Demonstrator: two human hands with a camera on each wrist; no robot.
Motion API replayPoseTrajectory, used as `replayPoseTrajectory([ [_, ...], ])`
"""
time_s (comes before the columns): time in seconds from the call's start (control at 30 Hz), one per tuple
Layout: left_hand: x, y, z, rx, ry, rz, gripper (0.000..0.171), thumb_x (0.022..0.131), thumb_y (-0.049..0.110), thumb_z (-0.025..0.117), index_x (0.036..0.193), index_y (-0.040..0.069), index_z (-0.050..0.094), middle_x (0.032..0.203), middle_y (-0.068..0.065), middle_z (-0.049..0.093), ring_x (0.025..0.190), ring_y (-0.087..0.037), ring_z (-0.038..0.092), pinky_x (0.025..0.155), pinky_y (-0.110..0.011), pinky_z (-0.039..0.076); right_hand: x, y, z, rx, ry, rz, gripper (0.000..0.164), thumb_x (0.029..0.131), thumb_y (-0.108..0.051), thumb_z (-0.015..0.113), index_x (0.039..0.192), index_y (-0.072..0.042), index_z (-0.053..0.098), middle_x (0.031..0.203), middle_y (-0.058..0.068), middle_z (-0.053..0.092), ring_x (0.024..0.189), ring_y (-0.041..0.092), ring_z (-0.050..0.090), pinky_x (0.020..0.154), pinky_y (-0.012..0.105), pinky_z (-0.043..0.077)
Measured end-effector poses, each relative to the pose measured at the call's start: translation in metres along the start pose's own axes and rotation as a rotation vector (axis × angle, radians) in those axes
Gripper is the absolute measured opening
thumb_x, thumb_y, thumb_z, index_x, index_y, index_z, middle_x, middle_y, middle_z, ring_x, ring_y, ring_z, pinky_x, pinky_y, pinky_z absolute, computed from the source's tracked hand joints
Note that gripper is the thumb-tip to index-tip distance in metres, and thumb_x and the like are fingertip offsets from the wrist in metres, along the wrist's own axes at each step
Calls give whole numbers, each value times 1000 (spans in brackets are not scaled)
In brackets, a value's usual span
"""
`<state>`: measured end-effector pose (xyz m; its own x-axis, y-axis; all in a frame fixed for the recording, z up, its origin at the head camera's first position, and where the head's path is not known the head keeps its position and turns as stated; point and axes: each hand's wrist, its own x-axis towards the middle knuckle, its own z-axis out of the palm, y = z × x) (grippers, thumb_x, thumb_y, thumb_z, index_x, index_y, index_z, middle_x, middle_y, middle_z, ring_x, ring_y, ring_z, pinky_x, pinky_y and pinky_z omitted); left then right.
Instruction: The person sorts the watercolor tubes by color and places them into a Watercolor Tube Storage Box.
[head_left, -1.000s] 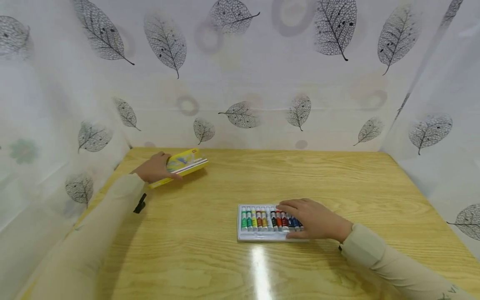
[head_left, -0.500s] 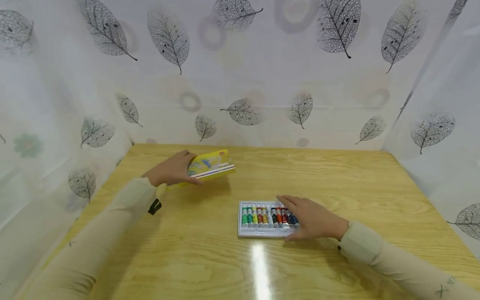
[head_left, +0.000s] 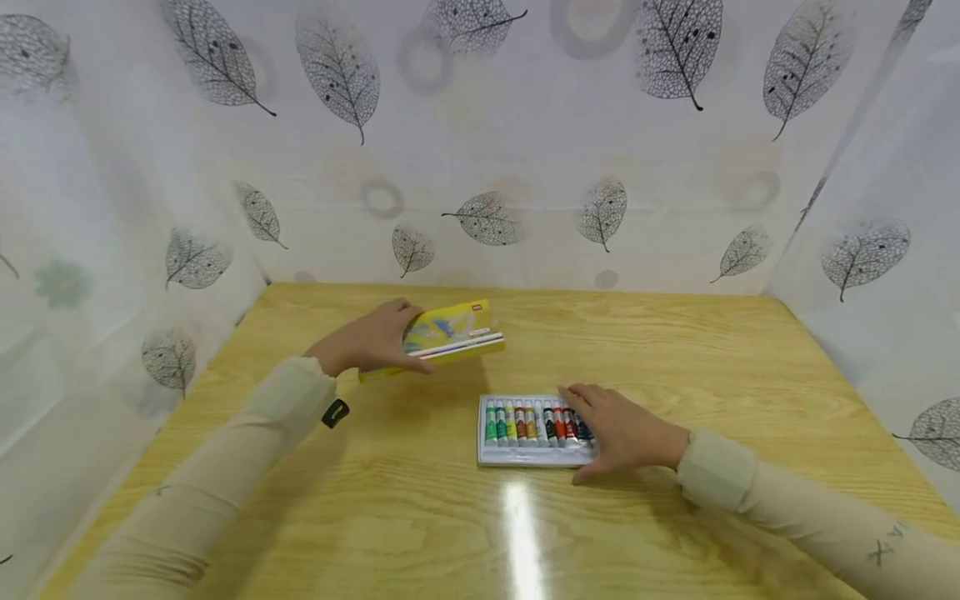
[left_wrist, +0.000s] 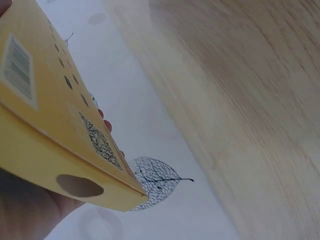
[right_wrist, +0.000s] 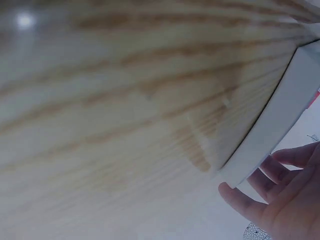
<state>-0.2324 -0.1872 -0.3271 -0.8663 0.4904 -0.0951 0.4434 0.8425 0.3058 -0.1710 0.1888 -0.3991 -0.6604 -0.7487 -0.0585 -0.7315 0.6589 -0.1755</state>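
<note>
My left hand (head_left: 371, 340) grips a flat yellow coloured pencil box (head_left: 450, 327) between thumb and fingers, tilted above the back left of the table. In the left wrist view the underside of the pencil box (left_wrist: 60, 100) shows a barcode and an oval cut-out at its end. A white tray of paint tubes (head_left: 517, 457) lies flat in front of me, its tubes in a row from green to dark blue. Across its right end my right hand (head_left: 626, 433) holds it, thumb at the near edge and fingers at the far edge. That hand hides the tray's right end.
A wood-grain table (head_left: 675, 350) carries everything. White leaf-printed cloth (head_left: 525, 167) hangs along its back and both sides. A dark strap piece (head_left: 335, 412) sticks out below the left wrist.
My left hand has carried the pencil box to the right, nearer the tray. My right hand stays at the tray's right end, its thumb now at the near edge.
</note>
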Motion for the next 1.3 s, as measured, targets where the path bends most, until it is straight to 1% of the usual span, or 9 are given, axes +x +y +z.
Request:
replayPoseTrajectory([
  [0.13, 2, 9, 0, -4, -5, 14, 105, 66, 68, 70, 141, 1, 37, 128, -14, 46, 108, -24, 49, 95, -43, 42, 2, 3, 1, -10, 8, 4, 118, 63, -73, 68, 145, 2, 27, 140, 21, 40, 127, 38, 42, 104, 53, 35],
  [0.3, 4, 16, 0, -4, -9, 19, 105, 67, 69, 69, 141, 2, 36, 127, -12, 46, 105, -22, 48, 94, -42, 43, 4, 4, 1, -15, 33, -13, 112, 64, -69, 70, 142, 3, 33, 135, 20, 45, 122, 37, 46, 100, 53, 38],
  [0.4, 5, 19, 0, -6, -11, 18, 105, 67, 67, 69, 142, 2, 36, 128, -12, 46, 106, -22, 48, 95, -42, 42, 6, 5, 2, -37, 46, -29, 108, 64, -67, 71, 139, 4, 38, 131, 18, 48, 118, 35, 49, 97, 51, 42],
  [0.57, 6, 22, -2, -21, -11, 20, 99, 69, 58, 73, 141, 2, 36, 127, -12, 46, 104, -22, 48, 93, -41, 42, 10, 9, 3, -75, 70, -65, 101, 64, -67, 70, 133, 3, 44, 124, 16, 52, 110, 30, 53, 90, 48, 47],
  [0.7, 5, 22, -3, -14, -17, 25, 101, 68, 61, 73, 142, 2, 36, 127, -12, 46, 103, -22, 48, 92, -40, 43, 11, 10, 2, -66, 68, -63, 100, 63, -67, 70, 131, 2, 46, 121, 13, 53, 106, 27, 54, 86, 45, 49],
  [0.8, 5, 22, -5, 2, -11, 31, 103, 67, 64, 72, 141, 2, 36, 127, -12, 46, 102, -22, 48, 90, -40, 43, 11, 11, -2, -51, 69, -46, 99, 62, -66, 72, 130, 1, 47, 120, 12, 53, 105, 24, 54, 84, 42, 50],
  [0.97, 6, 22, -7, 12, 9, 47, 105, 66, 63, 73, 141, 0, 36, 127, -14, 47, 102, -22, 49, 90, -39, 44, 9, 15, -12, -59, 75, -23, 98, 62, -65, 73, 130, 1, 47, 121, 13, 52, 104, 24, 54, 81, 42, 51],
  [1.13, 8, 23, -12, 16, 15, 60, 105, 66, 66, 72, 141, 2, 36, 126, -13, 47, 101, -21, 49, 89, -38, 44, 6, 24, -24, -76, 72, -16, 96, 62, -64, 73, 129, 0, 48, 121, 14, 53, 103, 24, 55, 80, 42, 51],
  [1.3, 9, 26, -17, 19, 19, 72, 103, 66, 64, 72, 140, 1, 39, 122, -13, 48, 97, -21, 49, 85, -36, 45, -1, 35, -39, -50, 47, 22, 93, 62, -60, 76, 129, -1, 49, 122, 13, 52, 100, 23, 55, 78, 42, 50],
])
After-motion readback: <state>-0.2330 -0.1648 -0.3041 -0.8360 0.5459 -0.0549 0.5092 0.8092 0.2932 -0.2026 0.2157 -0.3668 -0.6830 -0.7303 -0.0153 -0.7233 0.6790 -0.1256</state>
